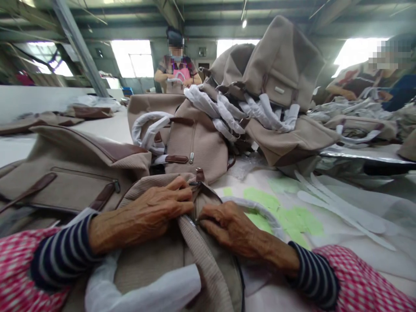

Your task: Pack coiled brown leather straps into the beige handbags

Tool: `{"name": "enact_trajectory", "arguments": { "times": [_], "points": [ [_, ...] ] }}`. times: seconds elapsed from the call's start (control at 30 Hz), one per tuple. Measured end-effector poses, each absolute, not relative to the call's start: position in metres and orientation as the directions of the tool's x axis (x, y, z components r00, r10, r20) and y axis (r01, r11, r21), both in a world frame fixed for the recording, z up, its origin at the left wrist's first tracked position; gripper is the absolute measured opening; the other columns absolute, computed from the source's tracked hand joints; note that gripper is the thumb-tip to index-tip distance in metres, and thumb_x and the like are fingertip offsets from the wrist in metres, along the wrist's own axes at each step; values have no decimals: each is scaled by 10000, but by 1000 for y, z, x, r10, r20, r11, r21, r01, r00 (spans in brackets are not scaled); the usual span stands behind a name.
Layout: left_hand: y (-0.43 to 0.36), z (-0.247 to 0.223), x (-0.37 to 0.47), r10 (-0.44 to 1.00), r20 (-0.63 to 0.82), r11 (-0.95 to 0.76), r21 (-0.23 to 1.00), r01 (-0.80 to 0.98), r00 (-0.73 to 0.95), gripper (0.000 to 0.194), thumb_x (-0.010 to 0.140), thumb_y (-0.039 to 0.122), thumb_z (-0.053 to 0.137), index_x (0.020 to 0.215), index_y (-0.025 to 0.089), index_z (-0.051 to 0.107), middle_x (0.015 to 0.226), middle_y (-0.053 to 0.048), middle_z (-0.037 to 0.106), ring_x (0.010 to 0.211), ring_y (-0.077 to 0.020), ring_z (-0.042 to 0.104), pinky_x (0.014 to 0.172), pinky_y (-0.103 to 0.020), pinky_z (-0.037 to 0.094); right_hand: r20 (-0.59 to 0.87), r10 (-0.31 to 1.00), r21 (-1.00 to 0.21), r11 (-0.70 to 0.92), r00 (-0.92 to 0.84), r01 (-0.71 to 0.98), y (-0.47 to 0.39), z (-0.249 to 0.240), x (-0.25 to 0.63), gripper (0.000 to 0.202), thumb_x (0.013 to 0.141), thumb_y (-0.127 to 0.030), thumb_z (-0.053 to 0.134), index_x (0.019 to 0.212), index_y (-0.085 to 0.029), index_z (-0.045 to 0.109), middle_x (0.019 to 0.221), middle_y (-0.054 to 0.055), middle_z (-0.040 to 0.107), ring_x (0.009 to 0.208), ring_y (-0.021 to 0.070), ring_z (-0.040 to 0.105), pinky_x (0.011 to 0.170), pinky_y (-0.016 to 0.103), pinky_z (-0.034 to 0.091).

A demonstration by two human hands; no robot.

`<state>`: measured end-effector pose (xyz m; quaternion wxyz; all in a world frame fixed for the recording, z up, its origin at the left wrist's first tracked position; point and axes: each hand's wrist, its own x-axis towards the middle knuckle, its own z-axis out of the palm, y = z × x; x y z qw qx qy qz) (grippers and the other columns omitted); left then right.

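A taupe ribbed fabric bag [152,264] lies in front of me with its zipped opening parted. My left hand [146,212] grips the left edge of that opening, its fingers curled over the fabric beside the zipper [191,221]. On the other side, my right hand [230,225] pinches the right edge, and its fingertips are partly hidden in the fold. Just beyond both hands, a small brown leather tab [199,174] sits at the zipper's end. A carry handle [156,288] wrapped in white paper curves across the bag's near side.
Another taupe bag [87,173] lies at left. A pile of similar bags [260,108] with wrapped handles rises ahead. Green paper pieces [279,212] and white cut-out strips [344,208] lie to the right. One person [177,71] works opposite, another [367,82] at far right.
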<state>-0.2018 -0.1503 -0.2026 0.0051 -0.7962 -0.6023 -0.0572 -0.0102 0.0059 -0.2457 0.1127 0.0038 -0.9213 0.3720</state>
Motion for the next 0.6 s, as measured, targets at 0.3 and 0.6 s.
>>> {"name": "enact_trajectory", "arguments": {
  "times": [0.3,0.6],
  "points": [
    [-146,-208,-202,965,29,-260,167,951,259,427,883,18,523,1194,292,624,1194,-24,570,1160,-275,430,1000,-424,377,234,33,-584,804,-972,-113,4,-246,-11,142,985,-127,571,890,-173,664,732,-11,638,603,120,494,590,285,309],
    [-144,-194,-198,968,-33,-238,197,951,249,544,821,-19,496,1230,287,683,1149,-38,585,1124,-266,463,999,-380,393,220,-12,-603,784,-975,-146,2,-237,-9,155,961,-136,536,827,-182,601,725,-16,589,609,105,452,599,262,313]
  ]
}}
